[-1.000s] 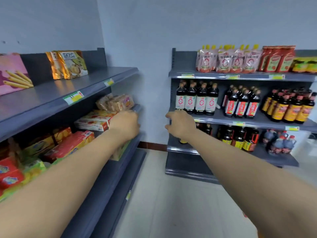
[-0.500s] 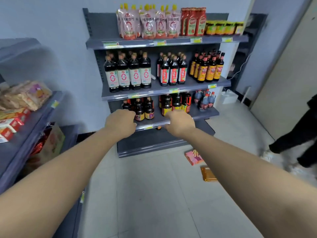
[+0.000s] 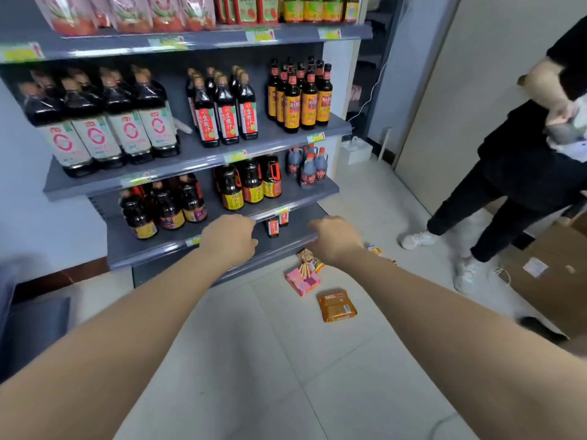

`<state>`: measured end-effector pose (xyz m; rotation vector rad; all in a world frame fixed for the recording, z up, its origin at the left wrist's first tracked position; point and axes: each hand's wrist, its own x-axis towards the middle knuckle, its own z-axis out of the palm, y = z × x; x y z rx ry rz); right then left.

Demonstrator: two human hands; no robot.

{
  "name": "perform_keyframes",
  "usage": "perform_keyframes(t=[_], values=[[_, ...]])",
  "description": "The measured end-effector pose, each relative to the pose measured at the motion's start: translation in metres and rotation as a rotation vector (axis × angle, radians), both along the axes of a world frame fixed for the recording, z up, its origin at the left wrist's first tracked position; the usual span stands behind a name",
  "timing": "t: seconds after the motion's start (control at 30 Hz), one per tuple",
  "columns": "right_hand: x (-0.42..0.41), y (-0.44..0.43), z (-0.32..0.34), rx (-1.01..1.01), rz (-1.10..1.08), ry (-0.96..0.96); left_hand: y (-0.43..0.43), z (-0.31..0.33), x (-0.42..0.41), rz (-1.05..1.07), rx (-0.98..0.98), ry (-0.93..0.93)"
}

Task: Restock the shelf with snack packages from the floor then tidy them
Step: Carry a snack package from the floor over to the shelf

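The snack packages lay on the tiled floor just in front of the bottle shelf (image 3: 143, 249), off the right end of its lowest ledge; none was in a hand. Closest to the shelf foot lay a packet printed with wafer sticks (image 3: 310, 261), touching a pink box (image 3: 303, 281); which overlapped which could not be told. A flat orange packet (image 3: 337, 305) lay a little further out from the shelf, apart from the box; a yellow packet (image 3: 374, 250) showed only as a corner behind the right wrist.

The left hand (image 3: 230, 239) and the right hand (image 3: 335, 238) were both stretched toward the shelf's lowest ledge, above the floor; their fingers were loosely curled under and grasped nothing.

The orange packet was probably light, soft crinkly film round something firmer, and slick on its face; it seemed best pinched at a sealed end or across its short sides, gently, since biscuits inside would crack. The pink box looked like stiff card, also light; thumb on one long side and fingers on the other should hold it.

The orange packet lay face up, its long axis running roughly away from the shelf, its printed top end toward the shelf foot, slightly skewed; the pink box lay flat, turned diagonally to the shelf's front edge.

A person in black (image 3: 521, 173) stood to the right of the shelf, well apart from the packages.
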<state>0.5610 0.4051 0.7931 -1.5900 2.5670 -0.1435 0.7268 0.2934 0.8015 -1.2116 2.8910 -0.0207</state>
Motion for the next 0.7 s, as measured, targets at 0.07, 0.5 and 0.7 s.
perform_keyframes(t=[0.07, 0.5, 0.7], values=[[-0.026, -0.002, -0.013, 0.013, -0.035, -0.01, -0.005, -0.011, -0.03, -0.017, 0.022, 0.001], [-0.189, -0.033, -0.085, 0.15, -0.237, -0.114, -0.059, -0.094, -0.22, -0.152, 0.176, -0.075], [-0.265, -0.058, -0.117, 0.204, -0.323, -0.188, -0.089, -0.134, -0.302, -0.179, 0.238, -0.135]])
